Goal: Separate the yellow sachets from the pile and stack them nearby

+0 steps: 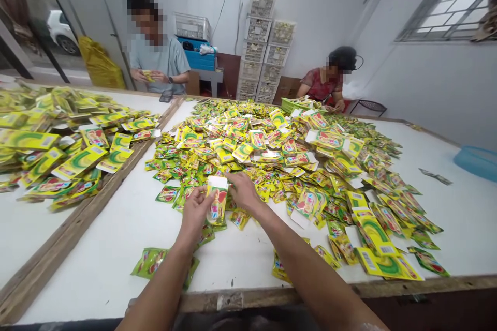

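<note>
A small yellow box [217,202] with a white top flap stands out in front of me, its printed front toward me. My left hand [197,206] is closed on its left side, thumb across the front. At the box's upper right edge is my right hand [241,189], fingers bent behind or beside the flap; whether it grips the box or a packet there is hidden. Under and around both hands lie green packets [167,194] and yellow packets [239,218]. Just beyond them rises a heap of yellow boxes [243,151], several with open white flaps.
A wooden strip [89,212] divides the white table [229,264]; more boxes [79,160] are piled left of it. Across the table, one person [159,57] holds a yellow box, another [324,83] sits by a green basket [291,105]. Crates [254,57] stand stacked behind.
</note>
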The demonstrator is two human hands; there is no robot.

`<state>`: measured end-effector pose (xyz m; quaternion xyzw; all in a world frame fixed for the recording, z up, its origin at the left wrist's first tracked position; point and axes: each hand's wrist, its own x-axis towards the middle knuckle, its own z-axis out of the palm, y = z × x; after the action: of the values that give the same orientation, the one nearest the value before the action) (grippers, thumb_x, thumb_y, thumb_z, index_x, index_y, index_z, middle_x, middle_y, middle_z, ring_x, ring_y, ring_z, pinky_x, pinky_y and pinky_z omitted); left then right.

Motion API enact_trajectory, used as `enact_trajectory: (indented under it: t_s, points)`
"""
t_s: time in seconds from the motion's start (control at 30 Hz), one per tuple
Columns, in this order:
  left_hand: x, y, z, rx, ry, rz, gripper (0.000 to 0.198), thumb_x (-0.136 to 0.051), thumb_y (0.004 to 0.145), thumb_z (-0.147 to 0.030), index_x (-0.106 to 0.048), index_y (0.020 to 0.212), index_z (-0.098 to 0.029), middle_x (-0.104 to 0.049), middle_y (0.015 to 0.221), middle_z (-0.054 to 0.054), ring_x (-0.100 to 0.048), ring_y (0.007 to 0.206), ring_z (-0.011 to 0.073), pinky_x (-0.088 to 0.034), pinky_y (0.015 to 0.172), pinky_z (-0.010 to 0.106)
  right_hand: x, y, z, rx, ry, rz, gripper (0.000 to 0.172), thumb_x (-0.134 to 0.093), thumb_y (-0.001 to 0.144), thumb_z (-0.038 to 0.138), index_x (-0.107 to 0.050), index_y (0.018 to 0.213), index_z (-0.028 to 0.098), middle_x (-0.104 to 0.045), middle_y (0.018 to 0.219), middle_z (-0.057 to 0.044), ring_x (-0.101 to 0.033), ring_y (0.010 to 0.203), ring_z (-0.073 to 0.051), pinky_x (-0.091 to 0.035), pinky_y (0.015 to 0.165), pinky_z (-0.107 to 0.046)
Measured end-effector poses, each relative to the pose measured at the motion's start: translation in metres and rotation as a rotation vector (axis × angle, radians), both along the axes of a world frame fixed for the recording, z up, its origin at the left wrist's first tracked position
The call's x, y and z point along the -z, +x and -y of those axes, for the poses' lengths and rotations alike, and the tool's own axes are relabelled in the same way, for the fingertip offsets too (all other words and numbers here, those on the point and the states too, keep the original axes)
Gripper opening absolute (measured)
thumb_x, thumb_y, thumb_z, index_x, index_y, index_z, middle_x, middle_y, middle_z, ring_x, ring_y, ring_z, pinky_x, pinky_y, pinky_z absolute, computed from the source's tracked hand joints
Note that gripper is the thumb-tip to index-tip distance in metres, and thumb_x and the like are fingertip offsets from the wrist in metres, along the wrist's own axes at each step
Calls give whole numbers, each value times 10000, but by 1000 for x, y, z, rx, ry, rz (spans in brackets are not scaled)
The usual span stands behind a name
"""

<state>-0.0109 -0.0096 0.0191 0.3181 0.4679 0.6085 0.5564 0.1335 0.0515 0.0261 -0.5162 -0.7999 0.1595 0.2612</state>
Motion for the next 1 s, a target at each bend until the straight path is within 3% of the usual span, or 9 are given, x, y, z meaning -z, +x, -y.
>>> enact_trajectory:
  t_s: [0.07,0.17,0.23,0.37,0.5,0.57,0.63,0.73,1.0]
  points:
    - [4,1,-1,45,-20,-35,500,-759,570,-443,-562,929,-156,-691,682,12,-660,628,192,-513,621,304,5,-5,-3,-53,41,204,253,-499,795,169,-657,983,231,-663,960,-69,-486,995,-237,-368,830,-358]
    - [15,4,-2,113,-55,-153,445,-739,589,-448,-593,883,-148,-682,649,13,-645,607,187,-490,587,284,14,3,3,50,34,264,236,-503,774,140,-659,941,197,-652,959,-94,-498,962,-237,-371,817,-347]
    - [21,6,-1,152,-86,-267,409,-727,596,-457,-609,840,-151,-655,587,-2,-622,557,178,-451,523,259,19,18,11,173,-30,108,225,-526,762,169,-645,951,200,-659,926,-71,-542,869,-209,-398,768,-310]
    - [25,8,1,215,-155,-346,406,-750,556,-458,-608,782,-152,-605,506,-24,-571,472,156,-380,447,230,22,53,31,368,-217,-266,174,-551,759,353,-618,836,212,-579,584,22,-526,558,-159,-398,588,-266]
    - [16,7,4,296,-202,-134,418,-782,528,-429,-583,768,-149,-640,572,-5,-578,490,141,-406,473,225,23,78,51,422,-167,-404,263,-625,671,428,-537,574,200,-537,578,14,-491,565,-145,-377,579,-263]
    - [10,7,6,349,-235,13,415,-799,520,-402,-576,761,-147,-664,628,14,-593,521,133,-440,514,229,23,85,58,429,-137,-526,293,-650,647,433,-511,544,195,-526,597,9,-484,594,-143,-381,602,-265]
    - [7,9,9,420,-275,81,430,-824,499,-351,-579,787,-146,-680,662,24,-606,543,130,-460,545,233,22,88,64,423,-166,-719,281,-656,643,432,-517,590,194,-509,595,17,-475,587,-133,-382,594,-260]
    - [6,15,13,563,-290,13,475,-845,481,-303,-582,843,-144,-699,689,33,-611,537,134,-455,538,232,17,85,70,394,-216,-894,265,-648,655,423,-511,650,196,-495,594,29,-463,566,-120,-373,568,-248]
    - [9,19,16,608,-181,-260,531,-838,459,-362,-596,872,-132,-613,539,-44,-556,498,112,-371,489,201,11,89,77,16,-460,-504,221,-582,730,343,-458,632,189,-391,538,65,-362,526,-91,-298,530,-222]
